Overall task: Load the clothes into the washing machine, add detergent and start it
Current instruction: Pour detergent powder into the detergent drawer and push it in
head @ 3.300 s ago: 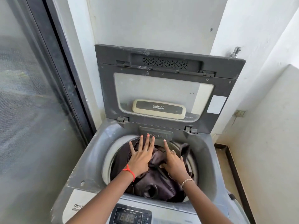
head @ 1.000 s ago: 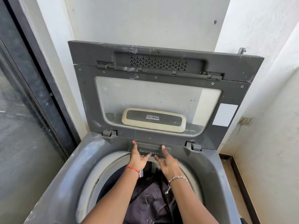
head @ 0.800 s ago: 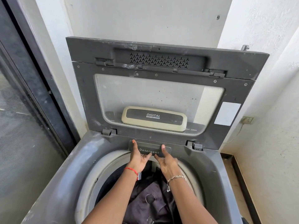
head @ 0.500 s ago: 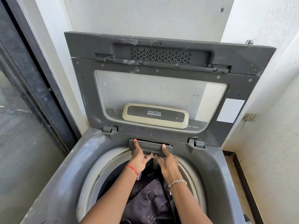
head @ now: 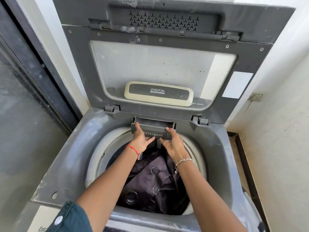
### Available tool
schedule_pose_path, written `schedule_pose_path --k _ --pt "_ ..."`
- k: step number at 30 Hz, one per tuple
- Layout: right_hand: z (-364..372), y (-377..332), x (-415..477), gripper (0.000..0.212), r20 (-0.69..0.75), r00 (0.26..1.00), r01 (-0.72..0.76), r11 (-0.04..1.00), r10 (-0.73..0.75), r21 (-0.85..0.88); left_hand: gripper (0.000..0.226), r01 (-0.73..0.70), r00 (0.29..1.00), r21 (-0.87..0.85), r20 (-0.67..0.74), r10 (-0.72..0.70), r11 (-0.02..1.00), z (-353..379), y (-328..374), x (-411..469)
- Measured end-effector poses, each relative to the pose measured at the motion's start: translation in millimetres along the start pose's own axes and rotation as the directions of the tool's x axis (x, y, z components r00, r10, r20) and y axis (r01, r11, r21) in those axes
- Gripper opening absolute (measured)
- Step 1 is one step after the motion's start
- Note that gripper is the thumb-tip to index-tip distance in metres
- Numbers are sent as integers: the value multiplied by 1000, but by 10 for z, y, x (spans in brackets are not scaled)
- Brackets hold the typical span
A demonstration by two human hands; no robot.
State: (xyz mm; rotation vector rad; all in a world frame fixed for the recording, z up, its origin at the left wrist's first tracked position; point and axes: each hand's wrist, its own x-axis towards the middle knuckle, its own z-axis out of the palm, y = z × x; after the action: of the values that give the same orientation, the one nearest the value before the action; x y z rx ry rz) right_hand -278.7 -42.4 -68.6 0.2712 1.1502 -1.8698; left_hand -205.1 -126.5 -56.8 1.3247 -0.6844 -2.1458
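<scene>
Between a dark glass door (head: pixel 20 131) on its left and a pale wall (head: pixel 275 148) on its right stands the washing machine (head: pixel 66 156), a grey top-loader seen from above its front edge. At the machine's back its lid (head: pixel 80 72) is propped upright, its window and a cream badge (head: pixel 158 93) reading "DIGITAL" facing forward. Sunk in the middle of the machine's top is the drum (head: pixel 100 156), whose pale rim rings a heap of dark clothes (head: pixel 150 186) filling the tub nearly to that rim. Loading looks finished, as far as one can judge; no garment shows outside the machine.

At the back of the machine's opening, just below the lid hinges, the detergent drawer (head: pixel 153 129) stands partly out of its slot, and a little of its compartment shows behind the labelled front. No detergent, bottle or scoop is in view, and whether the compartment holds anything cannot be told.

The left hand (head: pixel 140 141) grips the drawer's left end, fingers over the top edge and thumb under the front. The right hand (head: pixel 173 146) grips the right end likewise. A red thread (head: pixel 133 149) circles the left wrist, a thin chain (head: pixel 184 160) the right.

Left to do, by my reckoning: dose the drawer, push it home, drop the lid and start the machine from its controls, which are not in view.
</scene>
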Motion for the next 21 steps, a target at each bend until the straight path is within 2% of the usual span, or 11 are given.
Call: schedule_pose_path --k 6,13,17,21 --pt "-51 12 -41 15 15 999 -31 999 31 26 57 -16 1000 11 -10 16 1000 -41 -50 -41" --pt "-69 2 -106 9 1 999 -49 998 49 -27 51 -45 998 59 -38 48 997 -71 -64 -81" --pt "-95 51 -140 25 -14 998 -59 998 59 20 49 -55 997 72 -45 59 996 -113 -113 -95" --pt "-131 87 -163 32 -4 998 -59 998 60 22 51 -41 998 78 -51 45 996 -170 -157 -106"
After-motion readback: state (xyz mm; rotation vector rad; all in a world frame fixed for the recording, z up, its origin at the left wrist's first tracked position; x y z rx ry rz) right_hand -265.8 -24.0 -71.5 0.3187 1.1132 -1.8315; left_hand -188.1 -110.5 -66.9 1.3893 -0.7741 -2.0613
